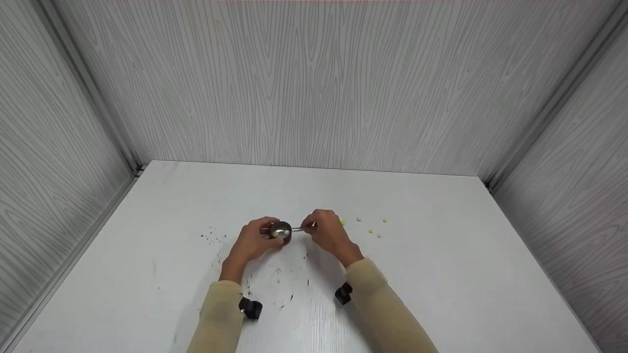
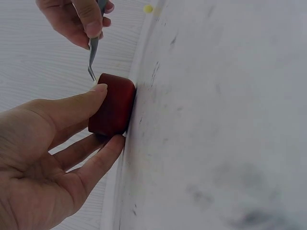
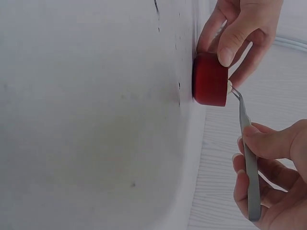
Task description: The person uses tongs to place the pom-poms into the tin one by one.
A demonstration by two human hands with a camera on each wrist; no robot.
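Observation:
My left hand (image 1: 249,243) holds a small dark red cup (image 3: 210,79) on the tabletop, thumb on one side and fingers on the other. Inside the cup, in the head view, a yellowish piece (image 1: 275,234) and a white piece (image 1: 286,232) show against a shiny inner surface. Between thumb and fingers, my right hand (image 1: 329,234) pinches bent-tip metal tweezers (image 3: 252,184). Their tips point at the cup's mouth from the right. In the right wrist view a small pale round piece (image 3: 229,86) is right at the tips, by the cup's rim.
Several small yellow and white pieces lie to the right of my right hand, among them a yellow one (image 1: 371,231) and a white one (image 1: 358,219). Dark specks mark the white table (image 1: 441,274). Wood-grain panels (image 1: 314,88) stand behind and at both sides.

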